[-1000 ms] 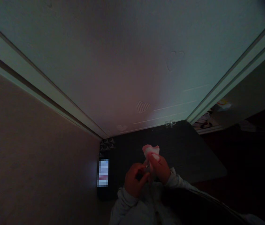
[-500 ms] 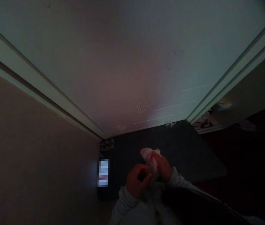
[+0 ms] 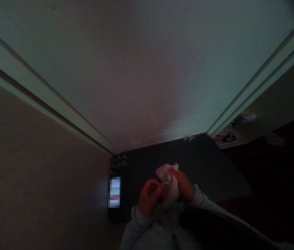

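Note:
In the dim head view, my right hand [image 3: 183, 184] is closed round a pink-and-white cloth [image 3: 172, 194], its thumb pressed on the fold. A small clear, shiny object [image 3: 163, 186] shows at the cloth's open side; its kind is too dark to tell. My left hand [image 3: 150, 198] is closed, with its fingertips pinching at the clear object beside the cloth. Both hands are low over the near side of a dark table [image 3: 147, 159].
A lit phone screen [image 3: 115, 192], blurred out, lies at the table's left edge. Several small shiny pieces [image 3: 119, 160] stand in the back left corner, and clear ones [image 3: 189, 137] at the back edge. A pale panel with heart reliefs [image 3: 158, 118] rises behind.
My left hand's fingers have curled in and now pinch at the clear object. The cloth has opened out and hangs lower in my right hand, showing more of its inside.

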`<state>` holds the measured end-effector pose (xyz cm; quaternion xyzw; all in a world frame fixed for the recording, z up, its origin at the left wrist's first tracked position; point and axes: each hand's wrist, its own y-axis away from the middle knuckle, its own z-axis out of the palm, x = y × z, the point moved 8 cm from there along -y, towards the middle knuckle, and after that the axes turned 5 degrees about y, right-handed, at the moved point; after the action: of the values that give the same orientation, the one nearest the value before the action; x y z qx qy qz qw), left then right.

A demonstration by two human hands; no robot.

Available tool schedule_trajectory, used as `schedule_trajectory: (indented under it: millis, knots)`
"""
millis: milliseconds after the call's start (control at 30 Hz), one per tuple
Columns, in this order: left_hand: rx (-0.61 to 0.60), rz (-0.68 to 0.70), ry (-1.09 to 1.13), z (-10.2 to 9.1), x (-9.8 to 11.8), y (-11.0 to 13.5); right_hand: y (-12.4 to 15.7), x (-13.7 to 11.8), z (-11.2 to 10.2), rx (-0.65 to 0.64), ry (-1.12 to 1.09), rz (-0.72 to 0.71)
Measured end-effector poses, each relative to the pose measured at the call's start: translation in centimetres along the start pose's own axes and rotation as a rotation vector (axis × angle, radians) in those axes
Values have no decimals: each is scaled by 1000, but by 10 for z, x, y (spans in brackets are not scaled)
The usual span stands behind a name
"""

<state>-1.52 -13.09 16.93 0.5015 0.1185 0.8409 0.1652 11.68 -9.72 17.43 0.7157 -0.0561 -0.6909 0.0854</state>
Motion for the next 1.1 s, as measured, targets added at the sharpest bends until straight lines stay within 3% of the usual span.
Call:
schedule_trajectory:
  millis: [167, 333, 533, 1100]
  knots:
    - [5, -72, 192, -3, -3, -1, 7, -8, 7, -80, 60, -34]
    - [10, -91, 262, -10, 9, -6, 20, -21, 15, -140, 165, -134]
    - [32, -99, 249, -18, 20, -8, 22, -34, 18, -131, 284, -224]
    - [-35, 20, 135, -3, 30, 0, 13, -30, 12, -152, 278, -183]
